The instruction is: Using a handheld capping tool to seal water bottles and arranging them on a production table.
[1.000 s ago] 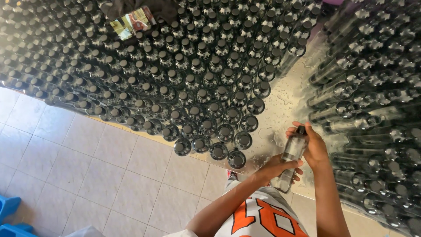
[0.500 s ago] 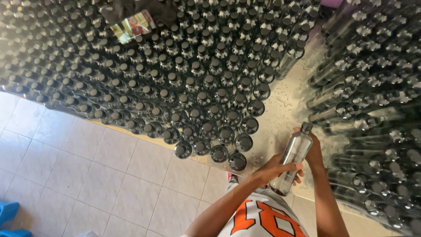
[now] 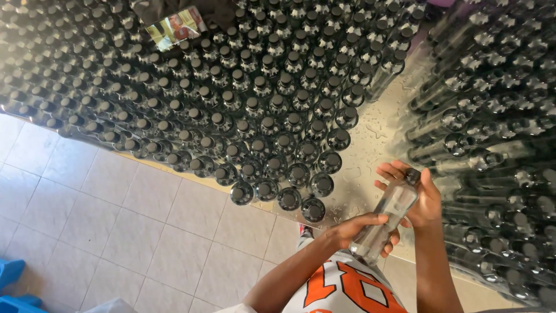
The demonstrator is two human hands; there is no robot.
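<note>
while clamped on the clear bottle (image 3: pixel 387 223), both hands' grip beside the wet bare strip (image 3: pixel 370 145) between bottle rows (image 3: pixel 243 116).

Bare forearms, left hand (image 3: pixel 360 227) and right hand (image 3: pixel 418 196) ungloved; white shirt (image 3: pixel 341 290), big orange print outlined black.

My table (image 3: pixel 370 156) is wet metal, carrying dense rows of black-capped clear bottles (image 3: pixel 255 116); more bottles (image 3: pixel 492 145) stand at right.
</note>
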